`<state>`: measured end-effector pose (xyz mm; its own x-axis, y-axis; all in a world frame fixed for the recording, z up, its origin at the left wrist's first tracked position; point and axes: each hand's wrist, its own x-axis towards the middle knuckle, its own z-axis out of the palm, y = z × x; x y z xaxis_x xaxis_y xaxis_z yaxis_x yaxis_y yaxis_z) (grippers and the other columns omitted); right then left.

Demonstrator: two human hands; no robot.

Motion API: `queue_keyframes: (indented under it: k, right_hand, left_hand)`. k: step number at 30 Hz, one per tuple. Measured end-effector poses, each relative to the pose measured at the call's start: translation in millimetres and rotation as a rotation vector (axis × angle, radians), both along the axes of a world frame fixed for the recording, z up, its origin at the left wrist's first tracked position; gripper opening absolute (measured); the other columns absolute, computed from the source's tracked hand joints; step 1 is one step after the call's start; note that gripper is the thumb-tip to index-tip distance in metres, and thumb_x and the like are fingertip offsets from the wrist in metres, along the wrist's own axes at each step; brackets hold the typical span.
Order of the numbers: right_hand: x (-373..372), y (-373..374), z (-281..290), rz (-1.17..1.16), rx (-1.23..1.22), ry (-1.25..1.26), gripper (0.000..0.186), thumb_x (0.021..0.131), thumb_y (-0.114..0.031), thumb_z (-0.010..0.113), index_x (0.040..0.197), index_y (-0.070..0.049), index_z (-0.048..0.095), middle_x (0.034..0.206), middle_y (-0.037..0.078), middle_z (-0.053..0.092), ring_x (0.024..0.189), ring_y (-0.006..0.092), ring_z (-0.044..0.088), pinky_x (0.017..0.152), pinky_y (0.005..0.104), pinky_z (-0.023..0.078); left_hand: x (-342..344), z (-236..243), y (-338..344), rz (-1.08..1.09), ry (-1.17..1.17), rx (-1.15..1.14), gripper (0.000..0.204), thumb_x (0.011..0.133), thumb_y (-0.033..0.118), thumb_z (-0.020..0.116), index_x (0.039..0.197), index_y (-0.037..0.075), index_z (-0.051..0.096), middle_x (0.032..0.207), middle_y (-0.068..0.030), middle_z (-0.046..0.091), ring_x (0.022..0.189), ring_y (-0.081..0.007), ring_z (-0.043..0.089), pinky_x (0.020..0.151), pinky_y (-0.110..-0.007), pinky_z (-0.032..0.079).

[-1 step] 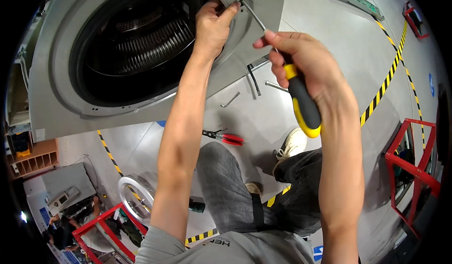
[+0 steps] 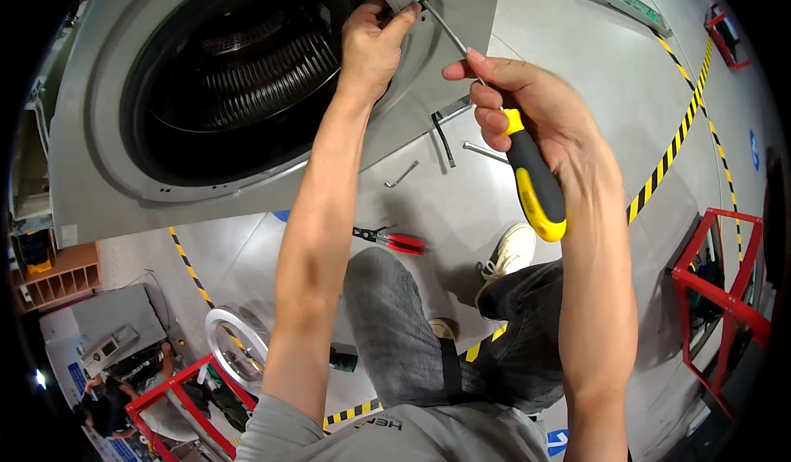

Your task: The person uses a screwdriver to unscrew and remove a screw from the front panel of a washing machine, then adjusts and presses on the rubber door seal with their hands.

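Observation:
In front of me stands a grey front-loading washing machine (image 2: pixel 272 207), with its dark drum (image 2: pixel 255 83) showing through the round door opening. My right hand (image 2: pixel 531 104) holds a long screwdriver (image 2: pixel 537 184) with a black and yellow handle. Its shaft runs up and left, and the tip meets a hole or screw on the front panel at the opening's right side. My left hand (image 2: pixel 375 46) is closed at that edge of the opening, thumb close to the tip. What its fingers grip is hidden.
Red-handled pliers (image 2: pixel 400 242), a small wrench (image 2: pixel 402 175) and a silver rod-like tool (image 2: pixel 484 151) lie on the grey floor. A white door ring (image 2: pixel 237 347) is at lower left. Red metal frames (image 2: pixel 721 293) flank me; striped tape (image 2: pixel 671 145) marks the floor. Another person (image 2: pixel 156 392) works at far left.
My right hand has shifted slightly on the screwdriver, and the handle has turned a little, showing more of its yellow stripe. My left hand has stayed where it was.

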<state>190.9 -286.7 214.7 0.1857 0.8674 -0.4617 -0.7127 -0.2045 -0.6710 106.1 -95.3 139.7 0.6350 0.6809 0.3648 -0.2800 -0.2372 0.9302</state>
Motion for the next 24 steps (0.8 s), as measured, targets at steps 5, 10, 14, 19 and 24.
queue_keyframes:
  k: [5,10,14,19,24]
  right_hand:
    - [-7.6,5.1,0.6,0.004,-0.005,-0.099,0.026,0.099,-0.021,0.054,0.099,0.004,0.061,0.063,0.001,0.052,0.049,0.0118,0.05,0.044,0.0263,0.045]
    - [-25.3,14.6,5.0,-0.058,-0.173,-0.707,0.027,0.095,-0.022,0.06,0.096,0.005,0.063,0.066,0.012,0.062,0.057,0.0197,0.064,0.053,0.0338,0.052]
    - [-22.1,18.0,-17.6,-0.134,-0.269,-1.466,0.025,0.093,-0.018,0.056,0.09,0.004,0.067,0.08,0.024,0.067,0.077,0.0402,0.067,0.072,0.0479,0.052]
    - [-11.5,18.8,-5.1,-0.048,-0.146,-0.459,0.025,0.098,-0.018,0.052,0.094,0.002,0.065,0.064,0.007,0.058,0.053,0.0195,0.056,0.056,0.0377,0.049]
    - [-0.7,11.2,-5.2,-0.009,0.0,-0.061,0.025,0.099,-0.02,0.054,0.095,0.004,0.061,0.065,0.002,0.052,0.052,0.0122,0.049,0.048,0.0291,0.045]
  left_hand:
    - [-0.3,-2.3,2.2,0.022,-0.003,0.001,0.019,0.091,0.008,0.064,0.106,-0.003,0.067,0.098,-0.0057,0.069,0.089,-0.0107,0.06,0.083,-0.025,0.046]
    - [-1.3,-4.3,-1.2,0.045,-0.015,0.013,0.02,0.091,0.009,0.065,0.106,-0.003,0.066,0.098,-0.0049,0.069,0.087,-0.0096,0.06,0.081,-0.024,0.046]
    - [3.0,-4.0,-3.5,0.048,-0.059,0.014,0.019,0.091,0.009,0.066,0.105,-0.004,0.066,0.095,-0.0042,0.069,0.086,-0.0088,0.059,0.079,-0.023,0.046]
    - [0.1,-1.5,-2.6,0.084,-0.01,0.12,0.016,0.091,0.007,0.066,0.102,-0.004,0.067,0.091,-0.003,0.068,0.081,-0.0073,0.058,0.074,-0.023,0.046]
    - [5.4,-5.1,-4.3,0.05,-0.096,0.031,0.015,0.09,0.006,0.065,0.101,-0.004,0.067,0.088,-0.0023,0.068,0.078,-0.0062,0.057,0.07,-0.022,0.045]
